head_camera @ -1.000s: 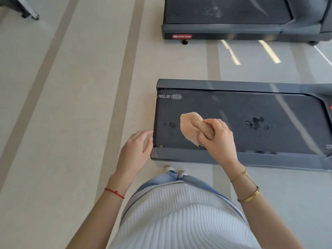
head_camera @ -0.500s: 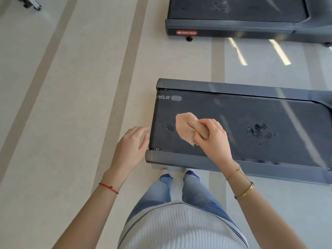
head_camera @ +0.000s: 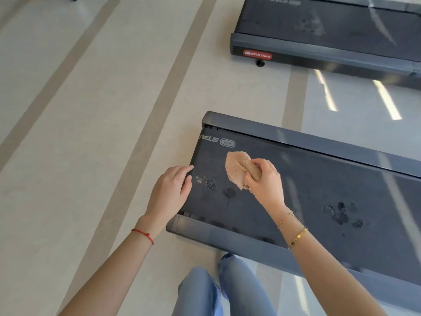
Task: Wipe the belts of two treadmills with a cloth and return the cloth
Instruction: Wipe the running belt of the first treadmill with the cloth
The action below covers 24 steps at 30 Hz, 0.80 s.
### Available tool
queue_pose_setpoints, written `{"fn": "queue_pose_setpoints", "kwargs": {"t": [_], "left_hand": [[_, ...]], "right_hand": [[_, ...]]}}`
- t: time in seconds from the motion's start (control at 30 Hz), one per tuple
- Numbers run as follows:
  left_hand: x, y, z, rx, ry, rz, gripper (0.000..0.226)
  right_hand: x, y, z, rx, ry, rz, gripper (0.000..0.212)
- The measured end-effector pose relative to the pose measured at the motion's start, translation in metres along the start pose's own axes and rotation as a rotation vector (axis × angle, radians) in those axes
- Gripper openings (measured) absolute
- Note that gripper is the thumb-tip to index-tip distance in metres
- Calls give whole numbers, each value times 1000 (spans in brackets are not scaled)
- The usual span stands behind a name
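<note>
Cloth (head_camera: 239,173) unmoved on belt (head_camera: 319,190), right grip (head_camera: 265,182) still clamped, left grip (head_camera: 169,192) relaxed.

Bare forearms, red string bracelet (head_camera: 143,235) – left wrist, gold bracelets (head_camera: 296,236) – right wrist, blue jeans (head_camera: 205,293)

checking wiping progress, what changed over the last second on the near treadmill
Little changed. The right hand keeps its grip on the cloth, which stays near the end of the near belt; mainly the view shifted. The left hand stays at the belt's end edge. The wet marks beside the cloth remain unwiped.
</note>
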<state>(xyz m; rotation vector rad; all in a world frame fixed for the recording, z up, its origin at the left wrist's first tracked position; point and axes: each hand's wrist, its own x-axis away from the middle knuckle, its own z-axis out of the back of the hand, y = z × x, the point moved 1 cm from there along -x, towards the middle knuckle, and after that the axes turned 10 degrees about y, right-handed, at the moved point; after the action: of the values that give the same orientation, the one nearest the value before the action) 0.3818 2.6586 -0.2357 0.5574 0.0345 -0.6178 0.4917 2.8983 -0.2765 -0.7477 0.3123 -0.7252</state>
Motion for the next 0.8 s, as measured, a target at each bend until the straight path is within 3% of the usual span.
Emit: {"fn": "queue_pose_setpoints", "kwargs": {"t": [0.27,0.47,0.67,0.8], "left_hand": [[21,-134,-197,-72,-39,6,28],[53,-225,-340,-92,-49,-13,29],[77,-288,-435,-126,-46,-31,34],[89,-305,-463,-151,-69,-28,40]], "right_hand": [[-48,128,-175,92,-94,109,24],[-62,227,-304,109,-18,209,23],[-70,298,-378,216,100,306,24],[-64,327,-399,335,171,351,48]]}}
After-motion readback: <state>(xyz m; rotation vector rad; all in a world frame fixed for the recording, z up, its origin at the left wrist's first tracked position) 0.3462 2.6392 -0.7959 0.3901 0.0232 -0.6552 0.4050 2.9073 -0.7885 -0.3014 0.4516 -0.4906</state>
